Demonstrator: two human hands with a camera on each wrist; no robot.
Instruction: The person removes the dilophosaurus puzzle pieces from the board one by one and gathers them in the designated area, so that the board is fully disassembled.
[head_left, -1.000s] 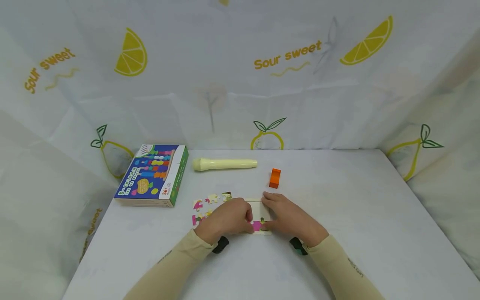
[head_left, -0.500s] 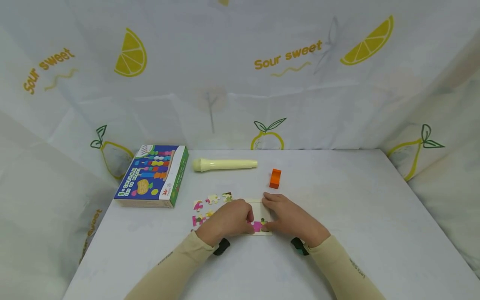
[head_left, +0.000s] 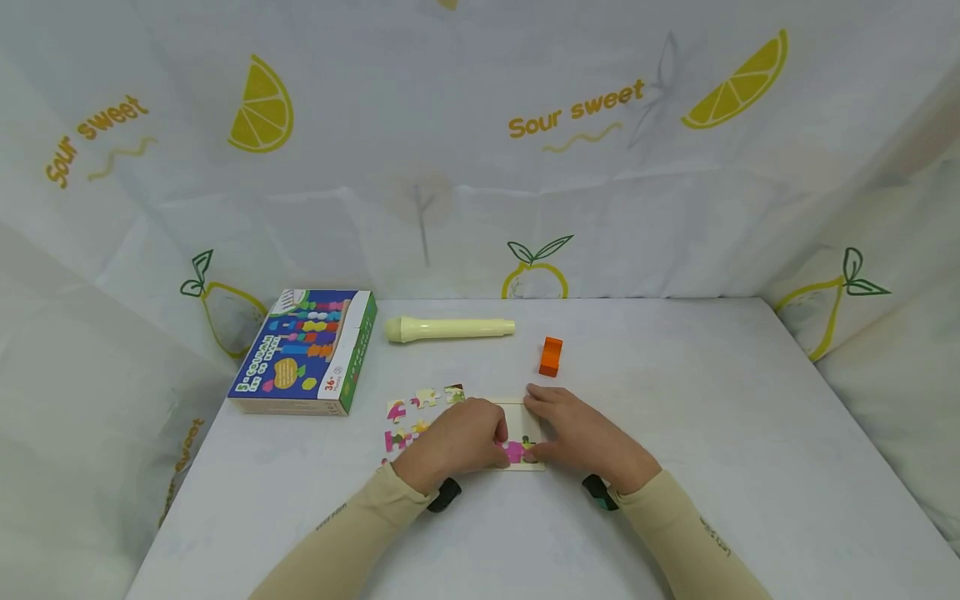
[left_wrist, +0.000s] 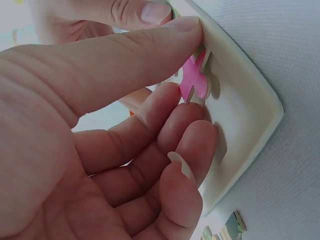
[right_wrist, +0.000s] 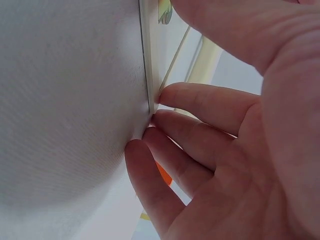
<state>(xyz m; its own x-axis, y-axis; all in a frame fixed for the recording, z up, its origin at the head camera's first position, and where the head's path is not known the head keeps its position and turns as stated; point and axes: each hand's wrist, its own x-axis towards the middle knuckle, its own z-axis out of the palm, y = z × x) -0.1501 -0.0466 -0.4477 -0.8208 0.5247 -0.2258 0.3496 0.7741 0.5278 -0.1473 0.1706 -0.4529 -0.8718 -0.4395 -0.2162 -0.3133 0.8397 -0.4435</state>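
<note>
A shallow cream puzzle tray (head_left: 514, 417) lies on the table, partly covered by both hands. My left hand (head_left: 459, 437) reaches over its left side. In the left wrist view, thumb and index finger pinch a pink puzzle piece (left_wrist: 194, 77), tilted above the tray floor; the other fingers are curled. Beside it, near the tray's front right corner, a green and yellow puzzle piece (head_left: 527, 442) shows by the right thumb. My right hand (head_left: 581, 433) rests along the tray's right edge, its fairly straight fingers (right_wrist: 210, 102) touching the rim.
Several loose puzzle pieces (head_left: 397, 439) lie left of the tray, some hidden by the left arm. Farther back are a colourful game box (head_left: 300, 350), a pale yellow microphone-shaped stick (head_left: 453, 328) and an orange block (head_left: 550, 357). A printed curtain (head_left: 465, 225) hangs behind the table.
Both hands stay almost in place. The pink piece shifts very slightly at the left fingertips, and more of its notched outline shows.
</note>
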